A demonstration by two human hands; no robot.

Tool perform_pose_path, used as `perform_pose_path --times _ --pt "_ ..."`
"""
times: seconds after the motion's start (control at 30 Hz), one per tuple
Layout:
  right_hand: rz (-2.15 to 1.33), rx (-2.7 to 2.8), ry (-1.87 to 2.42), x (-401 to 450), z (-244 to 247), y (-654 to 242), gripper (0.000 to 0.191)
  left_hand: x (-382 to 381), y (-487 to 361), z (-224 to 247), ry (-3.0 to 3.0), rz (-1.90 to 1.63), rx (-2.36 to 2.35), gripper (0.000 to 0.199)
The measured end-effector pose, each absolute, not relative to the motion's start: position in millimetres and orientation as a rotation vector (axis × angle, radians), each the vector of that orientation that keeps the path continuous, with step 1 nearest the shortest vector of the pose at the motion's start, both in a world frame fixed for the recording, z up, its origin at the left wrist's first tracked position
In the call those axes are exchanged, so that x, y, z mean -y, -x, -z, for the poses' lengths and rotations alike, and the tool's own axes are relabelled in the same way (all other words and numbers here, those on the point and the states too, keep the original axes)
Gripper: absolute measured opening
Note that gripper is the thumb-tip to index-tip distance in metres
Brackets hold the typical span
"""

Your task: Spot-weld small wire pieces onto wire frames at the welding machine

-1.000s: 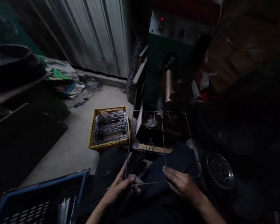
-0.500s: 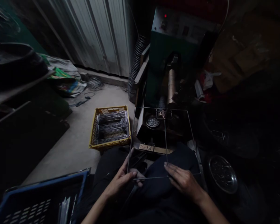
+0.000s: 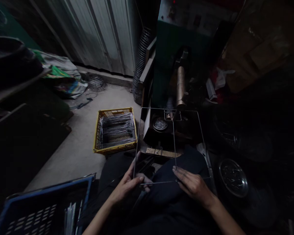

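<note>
A large rectangular wire frame point(image 3: 174, 140) stretches out above my lap, with a straight middle rod and a small wire rectangle at its far side. My left hand point(image 3: 127, 184) is closed around its near left corner. My right hand point(image 3: 192, 184) pinches the near end of the middle rod, where it meets the crosswise wire. The frame's far side lies at the copper-coloured electrode tips point(image 3: 171, 116) of a green machine point(image 3: 170, 42); whether they touch it, I cannot tell. Darkness hides part of the frame's right near side.
A yellow crate point(image 3: 95, 135) of similar wire frames stands on the floor, left of the machine. Round dishes of small metal pieces sit below the electrodes point(image 3: 160, 124) and at right point(image 3: 233, 178). A blue crate point(image 3: 51, 185) with thin rods is at near left.
My view has tilted slightly down, so the machine and crates appear higher. Both hands keep the same hold on the wire frame, and its far side stays at the electrodes.
</note>
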State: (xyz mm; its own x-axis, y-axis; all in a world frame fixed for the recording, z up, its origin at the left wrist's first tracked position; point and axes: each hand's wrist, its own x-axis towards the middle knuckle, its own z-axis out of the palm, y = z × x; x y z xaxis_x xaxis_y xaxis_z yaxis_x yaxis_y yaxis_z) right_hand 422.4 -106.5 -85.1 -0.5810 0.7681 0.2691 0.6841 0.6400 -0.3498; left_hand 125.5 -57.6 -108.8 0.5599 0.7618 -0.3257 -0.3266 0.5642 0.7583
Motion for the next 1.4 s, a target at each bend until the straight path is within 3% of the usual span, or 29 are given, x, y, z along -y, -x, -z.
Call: perform_pose_path --times 0.4,0.67,0.87,1.1,1.3,1.4 --pt "-0.212 2.456 1.194 107.3 79.5 -420.1 0.062 54.7 -125.2 96.5 -0.721 -0.677 -0.732 0.099" --pt "-0.009 2.438 1.284 22.3 79.8 -437.2 0.046 -34.4 -139.2 84.9 -0.829 -0.751 -0.636 0.101" --pt "-0.153 2.224 1.402 -42.7 71.0 -459.1 0.061 -102.4 -150.9 88.9 -0.842 -0.801 -0.569 0.094" --pt "-0.242 2.152 1.363 -80.1 59.3 -477.9 0.040 -134.1 -157.5 92.9 -0.879 -0.891 -0.542 0.094" --pt "-0.266 2.250 1.426 -87.4 52.5 -475.3 0.052 -137.3 -159.9 92.0 -0.870 -0.902 -0.542 0.094" --pt "-0.192 2.326 1.423 -81.1 50.8 -474.6 0.047 -132.7 -163.3 89.1 -0.824 -0.895 -0.549 0.092"
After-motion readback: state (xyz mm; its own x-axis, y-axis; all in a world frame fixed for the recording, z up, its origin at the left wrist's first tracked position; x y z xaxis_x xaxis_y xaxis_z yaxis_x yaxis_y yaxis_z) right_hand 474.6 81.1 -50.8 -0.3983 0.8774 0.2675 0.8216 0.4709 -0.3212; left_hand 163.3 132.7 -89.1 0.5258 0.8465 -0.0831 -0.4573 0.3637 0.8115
